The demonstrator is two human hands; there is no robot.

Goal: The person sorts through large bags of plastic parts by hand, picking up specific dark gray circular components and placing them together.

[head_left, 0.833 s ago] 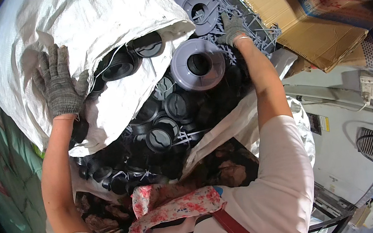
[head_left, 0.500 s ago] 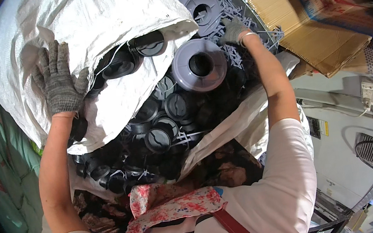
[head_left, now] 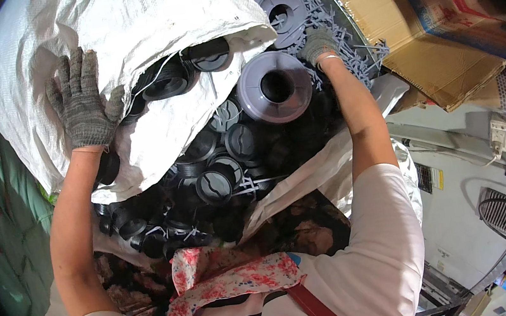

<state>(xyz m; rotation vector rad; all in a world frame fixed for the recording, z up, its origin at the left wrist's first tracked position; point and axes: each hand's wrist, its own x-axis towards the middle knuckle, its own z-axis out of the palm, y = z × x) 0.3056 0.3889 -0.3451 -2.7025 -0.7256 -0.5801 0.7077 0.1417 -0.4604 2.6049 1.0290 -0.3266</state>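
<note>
My left hand [head_left: 81, 104], in a grey knitted glove, lies flat with spread fingers on a white woven sack [head_left: 139, 19]. Black round plastic caps [head_left: 165, 82] show in the mouth of that sack. My right hand [head_left: 317, 46], gloved too, is at the far right among thin pale-lilac plastic sprues [head_left: 344, 50]. Its fingers are partly hidden, so what they hold, if anything, cannot be made out. Just left of it sits a lilac flanged plastic ring [head_left: 250, 91], with a second lilac ring [head_left: 275, 8] behind. Several black caps [head_left: 215, 185] are heaped between my arms.
An open cardboard box [head_left: 444, 56] stands at the far right. Below it is a pale machine panel [head_left: 456, 195] with a socket [head_left: 502, 130] and a looped black cable [head_left: 488, 220]. Green cloth [head_left: 9, 222] hangs along the left. A white sheet edge [head_left: 306, 173] crosses the heap near my body.
My right hand and forearm have shifted slightly left and nearer among the sprues. The left hand stays spread on the sack. The whole view has moved a little.
</note>
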